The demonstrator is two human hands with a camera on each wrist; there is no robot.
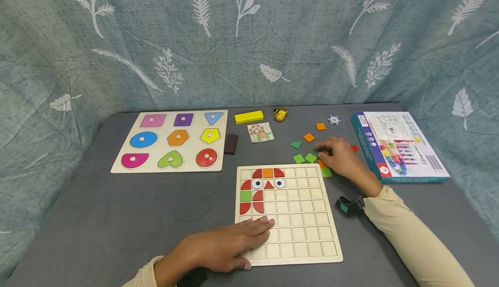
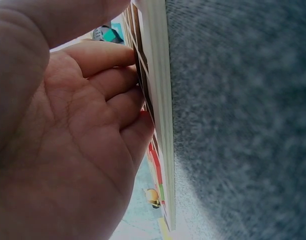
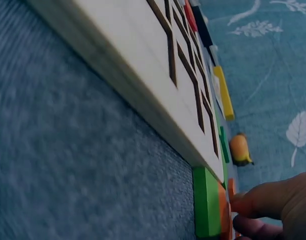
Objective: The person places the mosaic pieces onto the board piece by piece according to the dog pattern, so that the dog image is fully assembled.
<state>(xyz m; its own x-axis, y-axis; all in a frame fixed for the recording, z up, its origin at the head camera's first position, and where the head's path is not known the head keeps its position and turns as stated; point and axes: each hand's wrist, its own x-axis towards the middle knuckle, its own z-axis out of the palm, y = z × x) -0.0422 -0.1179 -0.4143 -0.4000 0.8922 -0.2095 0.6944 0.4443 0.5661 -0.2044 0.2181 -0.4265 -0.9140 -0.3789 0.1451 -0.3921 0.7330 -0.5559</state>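
My left hand (image 1: pixel 230 241) rests on the lower left of a wooden grid board (image 1: pixel 300 248), its fingers over the squares and the thumb at the near edge. In the left wrist view, the fingertips (image 2: pixel 135 107) lie against the board's face. Red, green and orange tiles and two round eye pieces fill the board's upper left. Past the top right corner, my right hand (image 1: pixel 343 159) reaches down among loose tiles, thumb and forefinger parted beside an orange tile (image 1: pixel 322 164) and a green tile (image 1: pixel 326 172). In the right wrist view, its fingertips overlap orange pieces.
A shape-puzzle board (image 1: pixel 191 153) lies at left, with a dark brown block (image 1: pixel 231 144) beside it. Farther back are a yellow block (image 1: pixel 248 117), a picture card (image 1: pixel 260 132), a toy bee (image 1: pixel 280 114) and a poker chip (image 1: pixel 334 120). A box (image 1: pixel 405 148) lies at right.
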